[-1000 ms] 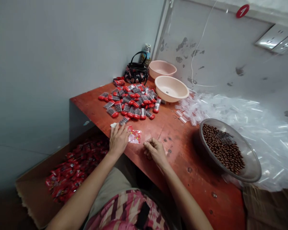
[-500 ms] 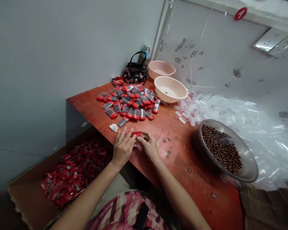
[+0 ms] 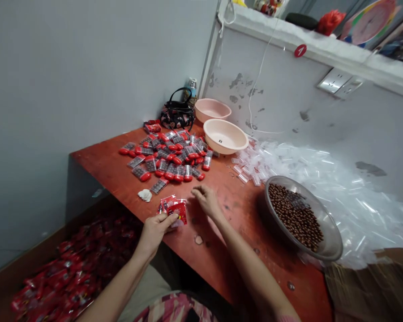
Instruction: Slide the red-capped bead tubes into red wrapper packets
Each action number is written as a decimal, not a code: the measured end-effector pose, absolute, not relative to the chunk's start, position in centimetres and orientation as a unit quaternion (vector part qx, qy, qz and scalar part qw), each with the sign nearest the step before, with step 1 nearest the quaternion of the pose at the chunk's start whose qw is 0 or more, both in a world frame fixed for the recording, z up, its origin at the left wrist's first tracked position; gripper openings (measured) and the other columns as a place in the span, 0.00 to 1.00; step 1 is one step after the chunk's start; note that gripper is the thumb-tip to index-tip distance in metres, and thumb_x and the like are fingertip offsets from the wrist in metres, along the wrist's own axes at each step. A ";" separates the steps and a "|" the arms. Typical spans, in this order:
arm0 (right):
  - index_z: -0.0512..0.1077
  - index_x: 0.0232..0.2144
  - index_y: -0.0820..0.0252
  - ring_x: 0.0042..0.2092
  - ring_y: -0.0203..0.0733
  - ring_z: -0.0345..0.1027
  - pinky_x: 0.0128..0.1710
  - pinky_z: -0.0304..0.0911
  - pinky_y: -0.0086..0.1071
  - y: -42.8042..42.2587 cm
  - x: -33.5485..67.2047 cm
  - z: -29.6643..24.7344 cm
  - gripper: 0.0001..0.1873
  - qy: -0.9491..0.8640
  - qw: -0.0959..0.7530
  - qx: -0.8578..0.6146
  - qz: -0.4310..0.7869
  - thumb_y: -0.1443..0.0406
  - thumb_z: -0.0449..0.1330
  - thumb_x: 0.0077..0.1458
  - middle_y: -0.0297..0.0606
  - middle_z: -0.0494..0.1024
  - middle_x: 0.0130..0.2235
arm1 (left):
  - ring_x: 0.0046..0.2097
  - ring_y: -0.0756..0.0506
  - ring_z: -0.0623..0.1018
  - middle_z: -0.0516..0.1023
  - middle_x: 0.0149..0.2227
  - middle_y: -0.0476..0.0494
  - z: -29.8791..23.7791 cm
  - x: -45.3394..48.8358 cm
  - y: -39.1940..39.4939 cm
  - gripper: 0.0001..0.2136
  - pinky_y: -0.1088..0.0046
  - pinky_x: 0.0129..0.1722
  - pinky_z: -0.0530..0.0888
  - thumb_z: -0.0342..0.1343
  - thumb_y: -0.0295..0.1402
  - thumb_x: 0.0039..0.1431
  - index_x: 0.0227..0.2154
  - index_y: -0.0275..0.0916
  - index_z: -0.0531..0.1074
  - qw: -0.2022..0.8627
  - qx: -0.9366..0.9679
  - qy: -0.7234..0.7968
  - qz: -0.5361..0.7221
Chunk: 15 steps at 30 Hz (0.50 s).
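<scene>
Hands parted since earlier frame: left hand (image 3: 153,235) drawn back to table edge, fingers closed on red foil packet (image 3: 174,211). Right hand (image 3: 206,201) loosely curled, nothing visible in it, just beside packet. Red packets (image 3: 77,273) heaped in cardboard box below left. Red-capped tubes (image 3: 164,157) piled on wooden table (image 3: 100,167); metal bowl (image 3: 332,243) of brown beads (image 3: 294,217) right; pink basins (image 3: 225,150) behind.
</scene>
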State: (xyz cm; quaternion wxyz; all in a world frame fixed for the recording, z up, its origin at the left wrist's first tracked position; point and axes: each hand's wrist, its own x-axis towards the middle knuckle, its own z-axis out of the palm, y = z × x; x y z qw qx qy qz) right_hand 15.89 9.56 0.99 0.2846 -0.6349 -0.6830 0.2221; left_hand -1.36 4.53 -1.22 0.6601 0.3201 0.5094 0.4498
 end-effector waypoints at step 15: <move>0.66 0.45 0.61 0.46 0.47 0.60 0.42 0.56 0.33 17.0 21.4 4.0 0.16 -0.872 -0.080 -0.482 0.017 0.63 0.53 0.53 0.46 0.69 0.42 | 0.25 0.48 0.76 0.76 0.24 0.43 0.1 -2.4 5.0 0.01 0.73 0.25 0.76 0.56 0.25 0.48 0.24 0.32 0.72 0.731 0.028 0.418 0.539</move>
